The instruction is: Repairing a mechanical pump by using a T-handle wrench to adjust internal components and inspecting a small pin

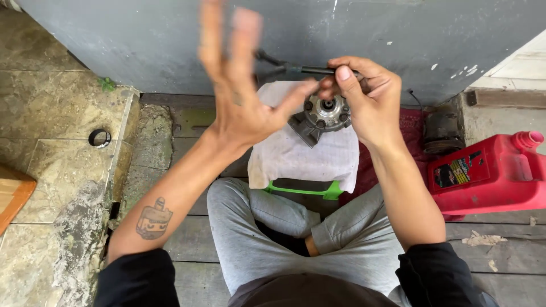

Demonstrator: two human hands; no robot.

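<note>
A round metal machine part [324, 113] with a hub and bolt holes rests on a white cloth [301, 153] draped over a green stool [296, 189]. My right hand [367, 99] is closed on a black tool handle [310, 70] held just above the part. My left hand [242, 85] is raised with its fingers spread and blurred; its thumb tip reaches toward the part and the right fingers. I sit cross-legged in grey trousers behind the stool.
A red plastic jug [489, 173] stands at the right beside a dark round motor-like part [441, 133] on a red cloth. A grey wall [398, 34] runs across the back. Stone tiles with a small round ring [99, 137] lie at the left.
</note>
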